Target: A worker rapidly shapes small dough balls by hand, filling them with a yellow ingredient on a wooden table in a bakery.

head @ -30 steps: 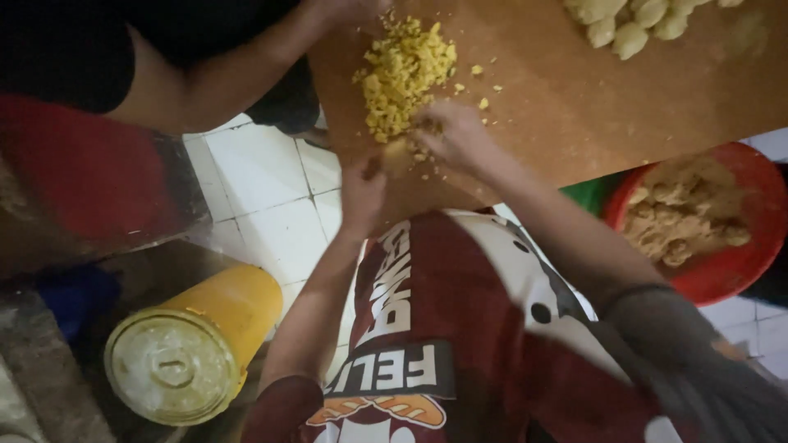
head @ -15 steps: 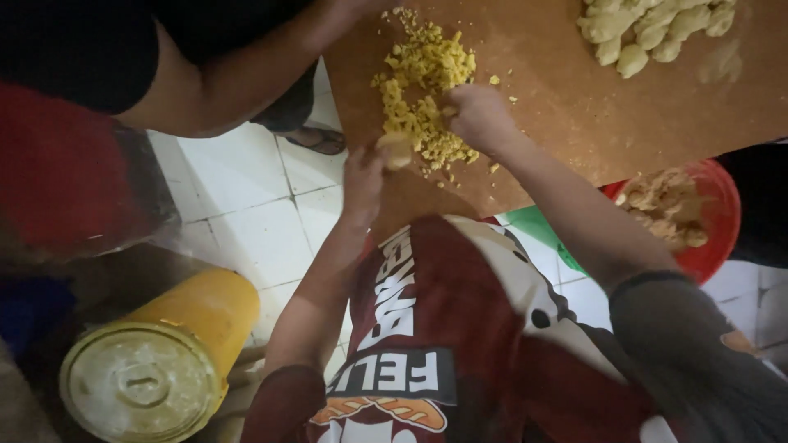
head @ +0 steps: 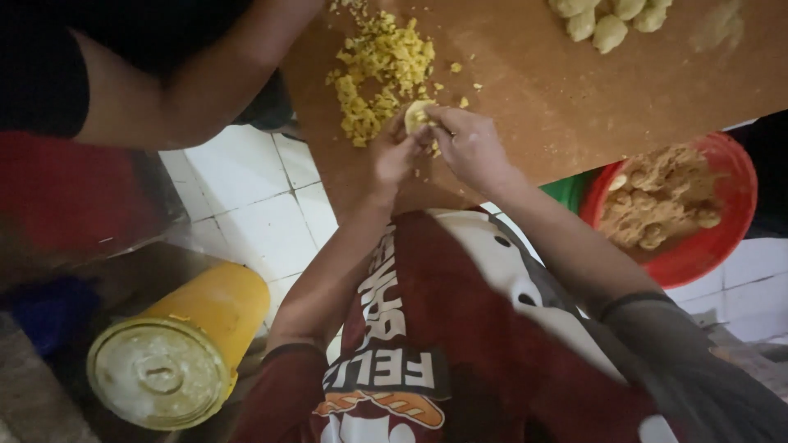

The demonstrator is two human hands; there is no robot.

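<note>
Head cam, left hand (head: 392, 156) & right hand (head: 468, 146) pinched dough piece (head: 416, 115) together at surface (head: 574, 98) near edge, bare board to the right, hands had drawn together since prev frame.

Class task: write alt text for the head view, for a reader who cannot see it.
Two hands, left and right, pinch a pale dough disc over a brown board, beside yellow crumbs. A red bowl sits right, a yellow tub left.

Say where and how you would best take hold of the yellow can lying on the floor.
Probably round the yellow can's bare round side, with a hand from above: it lies tipped over, its pale lid facing the camera, and the lid looks flat with little to grip.
</note>
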